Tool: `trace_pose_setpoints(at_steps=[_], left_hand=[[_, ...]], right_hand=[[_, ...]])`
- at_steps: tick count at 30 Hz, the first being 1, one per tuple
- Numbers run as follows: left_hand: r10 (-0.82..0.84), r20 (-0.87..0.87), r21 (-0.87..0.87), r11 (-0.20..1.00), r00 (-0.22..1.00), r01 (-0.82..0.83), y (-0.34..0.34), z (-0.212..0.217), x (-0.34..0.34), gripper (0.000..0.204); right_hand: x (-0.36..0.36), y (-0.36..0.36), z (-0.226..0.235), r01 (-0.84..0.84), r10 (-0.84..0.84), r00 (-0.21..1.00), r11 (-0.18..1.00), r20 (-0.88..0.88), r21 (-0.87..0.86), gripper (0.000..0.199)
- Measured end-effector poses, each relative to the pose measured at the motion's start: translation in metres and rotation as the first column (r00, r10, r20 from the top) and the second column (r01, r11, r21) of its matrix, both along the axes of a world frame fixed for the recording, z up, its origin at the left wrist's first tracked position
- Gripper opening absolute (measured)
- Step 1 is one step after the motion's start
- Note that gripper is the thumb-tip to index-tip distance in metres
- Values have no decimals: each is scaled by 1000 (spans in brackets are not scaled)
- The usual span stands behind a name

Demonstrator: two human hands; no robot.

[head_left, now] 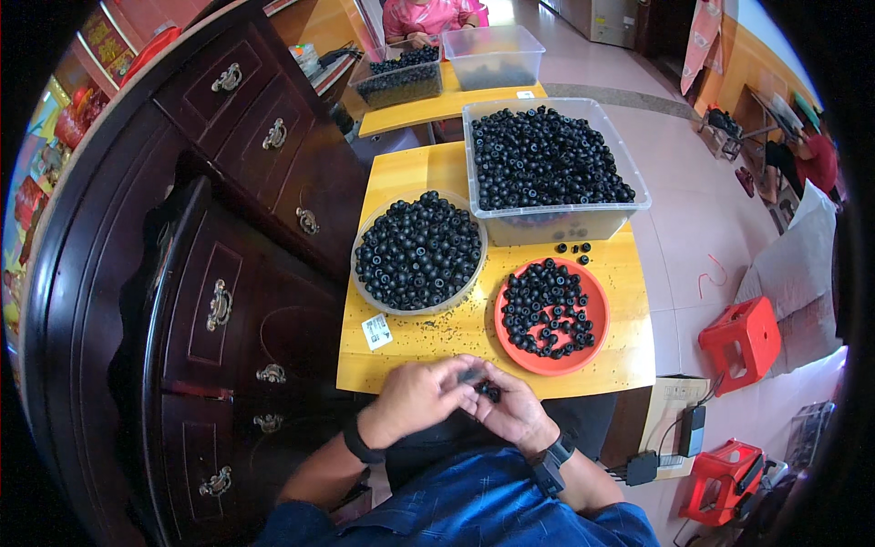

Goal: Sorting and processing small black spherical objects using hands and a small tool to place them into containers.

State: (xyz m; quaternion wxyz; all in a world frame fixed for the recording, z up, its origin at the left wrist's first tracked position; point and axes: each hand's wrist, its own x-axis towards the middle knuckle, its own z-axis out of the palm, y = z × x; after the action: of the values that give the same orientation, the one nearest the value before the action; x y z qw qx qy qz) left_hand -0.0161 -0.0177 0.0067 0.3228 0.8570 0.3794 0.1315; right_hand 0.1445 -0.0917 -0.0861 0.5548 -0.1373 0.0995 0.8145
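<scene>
The left hand [417, 395] and right hand [512, 407] met at the near edge of the yellow table [415, 342], fingers curled together around small black round parts [489, 392]; which hand gripped them could not be told. On the table beyond the hands sat an orange plate [584, 357] of the same black parts, with a round clear bowl [418, 252] left of the plate and a clear tub [552, 170] behind the plate, both full.

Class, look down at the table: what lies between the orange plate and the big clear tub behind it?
A few loose black beads on bare yellow table, seen in the head view.
</scene>
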Motion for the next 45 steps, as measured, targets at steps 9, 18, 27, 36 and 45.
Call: trace_pose_setpoints(at_steps=[9,18,27,36,45], left_hand=[[23,-20,223,975,1000,-18,-31,-34,6,26],[52,149,128,989,987,-72,-25,-14,5,23],[120,302,-93,991,946,-96,-21,-18,-6,25],[342,533,-662,738,774,130,-18,-31,-10,17],[219,401,-320,943,890,-88,-10,-22,-13,19]], right_hand=[[-8,-3,4,-35,11,986,990,168,138,39],[-8,-4,5,-37,15,990,988,139,153,36],[-3,-6,-4,-84,66,992,981,108,172,17],[-5,-6,-6,-90,83,995,984,47,156,15],[-5,-7,2,-35,33,999,989,12,141,13]])
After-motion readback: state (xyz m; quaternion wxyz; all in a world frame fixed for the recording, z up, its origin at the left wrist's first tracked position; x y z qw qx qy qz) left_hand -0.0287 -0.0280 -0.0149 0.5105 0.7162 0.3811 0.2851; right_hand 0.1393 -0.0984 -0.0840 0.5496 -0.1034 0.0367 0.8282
